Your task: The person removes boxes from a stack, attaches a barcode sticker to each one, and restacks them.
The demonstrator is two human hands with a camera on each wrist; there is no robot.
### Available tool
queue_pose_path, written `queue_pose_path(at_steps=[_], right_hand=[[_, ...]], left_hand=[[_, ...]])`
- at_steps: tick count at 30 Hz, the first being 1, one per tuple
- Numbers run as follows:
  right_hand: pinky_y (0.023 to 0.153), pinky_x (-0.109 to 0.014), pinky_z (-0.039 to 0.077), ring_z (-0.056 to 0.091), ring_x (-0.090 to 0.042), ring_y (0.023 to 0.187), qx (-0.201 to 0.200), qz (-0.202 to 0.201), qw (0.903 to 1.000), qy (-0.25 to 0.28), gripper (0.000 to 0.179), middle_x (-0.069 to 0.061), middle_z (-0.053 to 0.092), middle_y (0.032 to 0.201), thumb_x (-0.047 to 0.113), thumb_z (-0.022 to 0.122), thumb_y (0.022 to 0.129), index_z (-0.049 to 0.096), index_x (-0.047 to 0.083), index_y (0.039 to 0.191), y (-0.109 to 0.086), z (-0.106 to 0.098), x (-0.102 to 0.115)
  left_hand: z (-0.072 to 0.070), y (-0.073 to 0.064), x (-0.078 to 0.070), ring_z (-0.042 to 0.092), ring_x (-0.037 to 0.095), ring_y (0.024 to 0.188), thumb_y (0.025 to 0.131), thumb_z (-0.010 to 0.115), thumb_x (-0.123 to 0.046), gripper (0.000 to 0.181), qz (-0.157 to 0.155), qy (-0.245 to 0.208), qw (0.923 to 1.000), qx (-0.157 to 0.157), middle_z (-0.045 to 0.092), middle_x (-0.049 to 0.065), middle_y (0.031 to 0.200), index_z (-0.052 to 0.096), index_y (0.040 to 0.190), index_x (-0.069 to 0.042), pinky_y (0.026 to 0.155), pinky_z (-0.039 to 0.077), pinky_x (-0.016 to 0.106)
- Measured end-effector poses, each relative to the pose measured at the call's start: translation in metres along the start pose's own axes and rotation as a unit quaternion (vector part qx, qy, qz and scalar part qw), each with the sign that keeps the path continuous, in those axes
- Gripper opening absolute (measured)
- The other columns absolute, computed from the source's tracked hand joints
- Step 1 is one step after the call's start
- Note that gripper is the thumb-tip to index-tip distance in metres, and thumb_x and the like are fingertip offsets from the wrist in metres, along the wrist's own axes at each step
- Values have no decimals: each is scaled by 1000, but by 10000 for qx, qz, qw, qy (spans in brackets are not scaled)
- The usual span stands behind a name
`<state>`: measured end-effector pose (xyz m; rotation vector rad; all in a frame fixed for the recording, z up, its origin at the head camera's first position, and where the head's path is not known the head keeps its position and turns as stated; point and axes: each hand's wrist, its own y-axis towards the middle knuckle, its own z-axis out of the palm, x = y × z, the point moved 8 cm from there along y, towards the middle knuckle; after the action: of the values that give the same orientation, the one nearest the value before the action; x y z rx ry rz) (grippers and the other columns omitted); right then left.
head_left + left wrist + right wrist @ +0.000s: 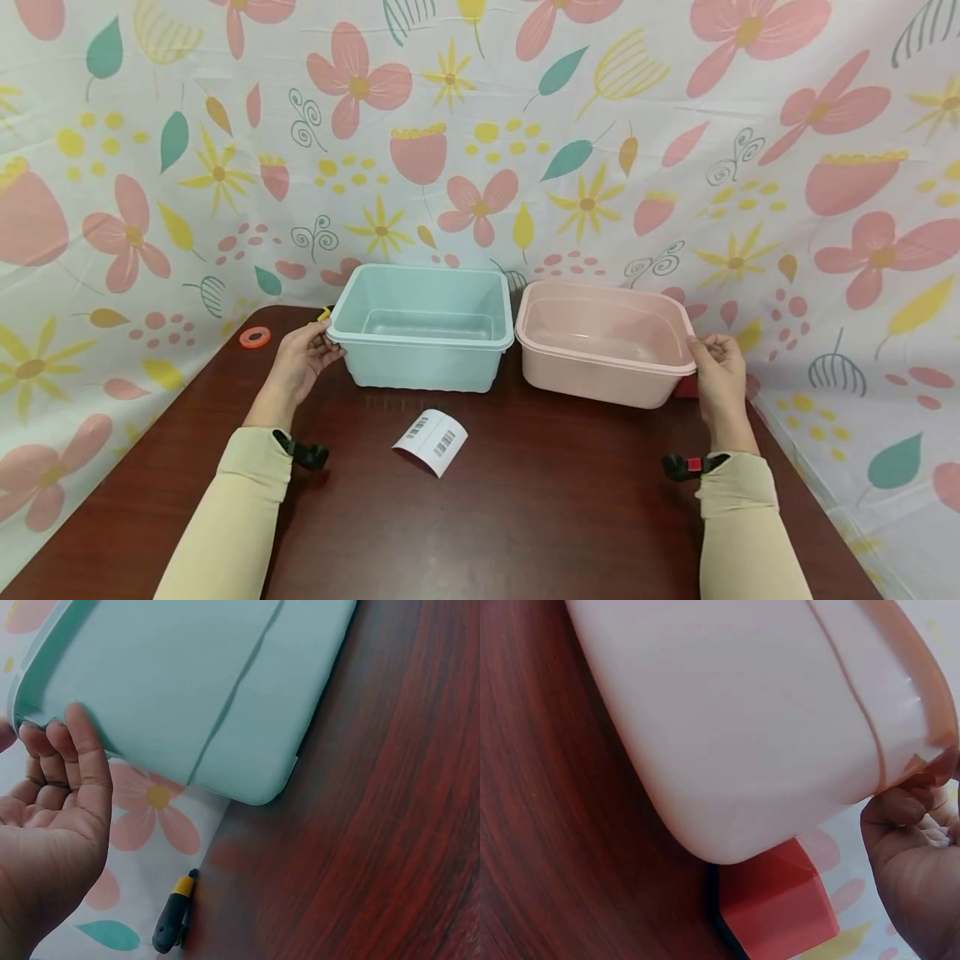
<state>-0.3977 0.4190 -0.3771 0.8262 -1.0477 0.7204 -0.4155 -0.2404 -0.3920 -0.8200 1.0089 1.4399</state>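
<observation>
A light blue-green plastic bin [420, 362] stands at the back of the dark wooden table. My left hand [302, 358] holds its rim at the left front corner, with the fingers curled under the lip in the left wrist view. Beside it on the right is a pink plastic bin [592, 379], slightly turned. My right hand [722, 375] pinches that bin's rim at its right end, thumb uppermost. In the right wrist view, the thumb side of the hand is partly cut off by the frame edge. Both bins' visible insides hold nothing.
A curled white paper with barcodes [433, 442] lies in front of the blue-green bin. An orange ring-shaped roll [255, 337] sits at the back left. A black-and-yellow handled tool [174, 915] lies near the left hand. A red box [776, 900] is behind the pink bin's right end.
</observation>
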Motion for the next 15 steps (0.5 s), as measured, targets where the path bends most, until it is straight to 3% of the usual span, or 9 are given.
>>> queue_pose_path(at_steps=[9,15], right_hand=[[62,-15,41,45,-7,75,302,197,9984,-428,21,1,47,91,2,63,95,44,10,100,-4,8,-7],[67,-16,41,45,-8,79,279,439,9958,-752,21,0,43,100,6,62,96,42,11,99,-4,7,-12]], left_hand=[[-3,-1,-1,59,14,69,105,55,-20,25,57,-27,9998,-174,58,3,75,67,86,-8,75,58,26],[-6,1,-2,58,14,68,104,56,-21,25,79,-64,9993,-362,57,3,74,67,85,-8,73,57,27]])
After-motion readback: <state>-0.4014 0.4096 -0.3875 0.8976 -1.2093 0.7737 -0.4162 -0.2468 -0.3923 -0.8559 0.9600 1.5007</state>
